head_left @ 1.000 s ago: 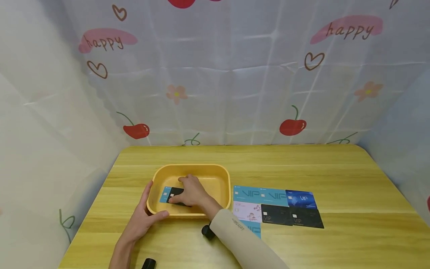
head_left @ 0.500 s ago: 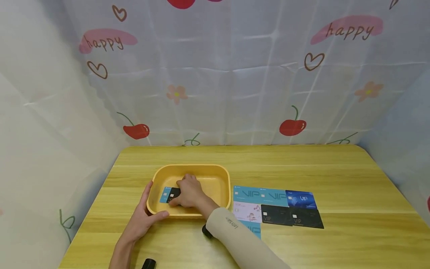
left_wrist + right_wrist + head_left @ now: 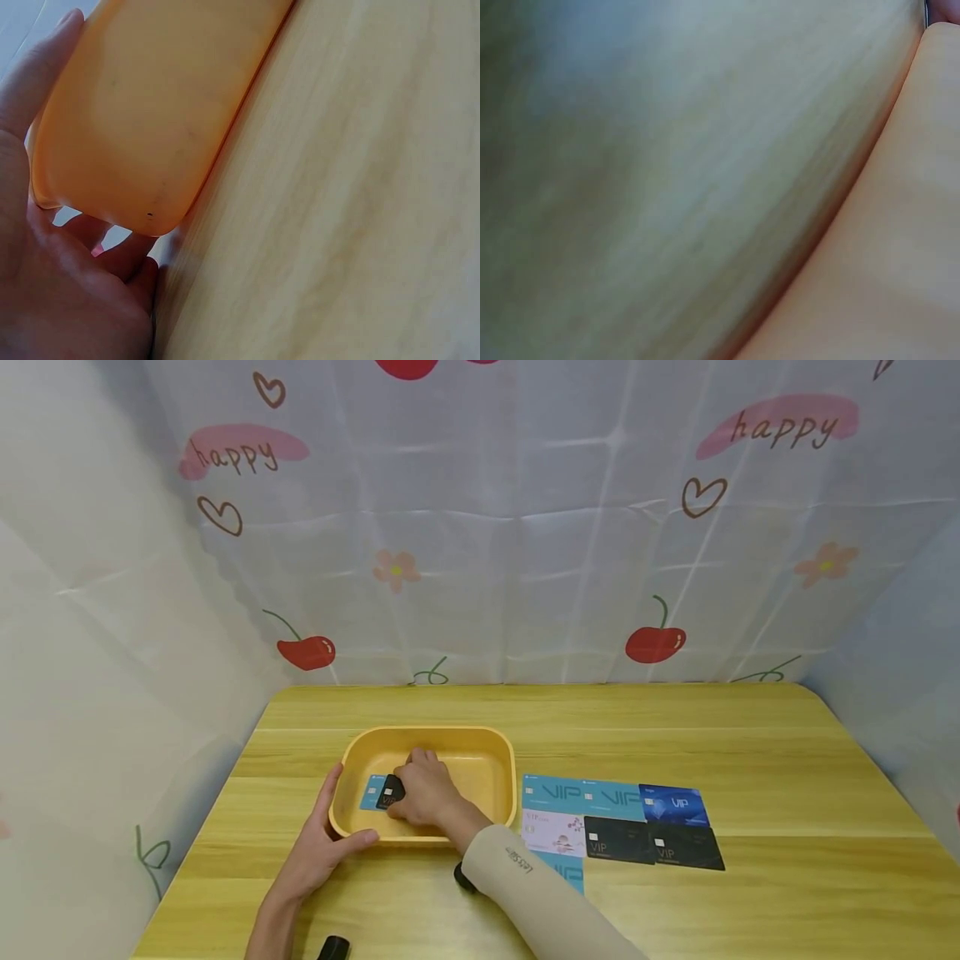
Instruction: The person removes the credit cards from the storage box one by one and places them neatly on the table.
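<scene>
A yellow plastic tray point(image 3: 489, 760) stands on the wooden table. My left hand point(image 3: 318, 852) grips its near left corner; in the left wrist view the thumb and fingers lie spread around the tray wall point(image 3: 150, 112). Inside the tray, my right hand point(image 3: 427, 792) reaches down and holds a black VIP card point(image 3: 391, 792) between thumb and fingers. Much of that card is hidden under the hand. Beneath it, a light-blue card point(image 3: 371, 793) shows at its left edge. The right wrist view catches mostly table and tray side.
Right of the tray, several VIP cards lie in rows: light blue point(image 3: 552, 792), dark blue point(image 3: 675, 804), pink point(image 3: 553, 832) and black point(image 3: 618, 840). One light-blue card is partly behind the right sleeve point(image 3: 525, 877). Black objects point(image 3: 334, 947) show by both wrists. A patterned curtain point(image 3: 480, 568) hangs behind.
My right hand has drawn its fingers in closer over the black card. The black and light-blue cards have shifted slightly up and right in the tray. The left hand stays on the corner.
</scene>
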The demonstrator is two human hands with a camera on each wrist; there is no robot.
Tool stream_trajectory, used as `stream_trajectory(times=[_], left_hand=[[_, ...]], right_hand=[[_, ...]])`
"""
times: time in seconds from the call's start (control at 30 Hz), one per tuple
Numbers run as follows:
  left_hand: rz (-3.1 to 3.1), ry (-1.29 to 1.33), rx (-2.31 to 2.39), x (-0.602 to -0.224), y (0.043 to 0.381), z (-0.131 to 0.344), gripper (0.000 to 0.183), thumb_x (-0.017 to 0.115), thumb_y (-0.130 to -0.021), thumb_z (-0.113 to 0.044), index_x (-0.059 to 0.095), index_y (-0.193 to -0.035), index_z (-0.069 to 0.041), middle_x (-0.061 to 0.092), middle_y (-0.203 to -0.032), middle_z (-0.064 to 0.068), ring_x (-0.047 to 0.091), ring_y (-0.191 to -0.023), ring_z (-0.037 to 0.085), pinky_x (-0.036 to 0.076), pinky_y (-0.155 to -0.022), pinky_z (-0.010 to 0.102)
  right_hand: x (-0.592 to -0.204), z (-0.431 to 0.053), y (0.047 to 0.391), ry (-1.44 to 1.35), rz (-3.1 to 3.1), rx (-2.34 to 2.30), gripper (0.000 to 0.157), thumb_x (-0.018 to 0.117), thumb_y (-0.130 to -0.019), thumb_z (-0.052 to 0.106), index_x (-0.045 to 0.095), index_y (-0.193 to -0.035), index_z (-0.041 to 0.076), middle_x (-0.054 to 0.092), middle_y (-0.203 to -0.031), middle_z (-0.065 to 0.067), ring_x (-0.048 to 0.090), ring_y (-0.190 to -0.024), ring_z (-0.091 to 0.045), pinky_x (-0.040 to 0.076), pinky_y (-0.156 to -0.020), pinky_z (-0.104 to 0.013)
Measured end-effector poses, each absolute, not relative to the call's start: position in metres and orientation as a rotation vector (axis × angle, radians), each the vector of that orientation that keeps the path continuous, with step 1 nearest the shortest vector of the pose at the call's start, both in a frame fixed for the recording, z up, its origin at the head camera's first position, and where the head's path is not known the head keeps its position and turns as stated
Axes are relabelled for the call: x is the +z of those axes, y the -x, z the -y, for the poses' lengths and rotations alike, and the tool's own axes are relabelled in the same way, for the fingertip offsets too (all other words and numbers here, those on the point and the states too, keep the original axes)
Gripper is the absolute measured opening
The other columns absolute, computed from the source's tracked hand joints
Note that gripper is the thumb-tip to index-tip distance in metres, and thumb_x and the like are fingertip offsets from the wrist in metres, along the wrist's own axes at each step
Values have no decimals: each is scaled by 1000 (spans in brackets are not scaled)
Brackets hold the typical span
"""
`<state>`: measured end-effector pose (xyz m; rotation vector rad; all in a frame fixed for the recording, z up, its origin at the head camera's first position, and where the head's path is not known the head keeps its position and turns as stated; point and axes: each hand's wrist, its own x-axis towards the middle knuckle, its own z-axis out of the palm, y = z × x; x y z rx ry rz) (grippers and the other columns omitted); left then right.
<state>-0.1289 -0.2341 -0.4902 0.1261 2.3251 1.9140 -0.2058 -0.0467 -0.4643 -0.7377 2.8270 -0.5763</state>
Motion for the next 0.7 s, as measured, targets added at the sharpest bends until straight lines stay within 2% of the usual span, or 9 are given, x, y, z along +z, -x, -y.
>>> stream_trajectory(times=[0.3,0.53,0.7], left_hand=[[-2316,-122,1921,-490,129,233,105,75,-87,-8,1,-160,-29,17,-158,18,39,-130,37,43,-91,19],[-2324,-117,1914,-490,128,233,106,75,-87,-9,1,-160,-28,12,-160,16,36,-132,36,42,-92,17],[-2333,-121,1916,-491,128,233,106,75,-87,-9,1,-160,-28,8,-162,14,35,-133,35,42,-92,17]], right_hand=[[-464,45,205,763,-2824,-537,50,81,-81,44,72,-116,10,49,-102,0,42,-97,-18,38,-84,-30],[-465,46,205,812,-2842,-548,40,81,-81,38,73,-109,10,51,-96,1,43,-91,-17,38,-80,-28],[-465,45,206,862,-2823,-633,41,81,-80,34,74,-110,7,55,-96,0,44,-90,-17,38,-80,-27]])
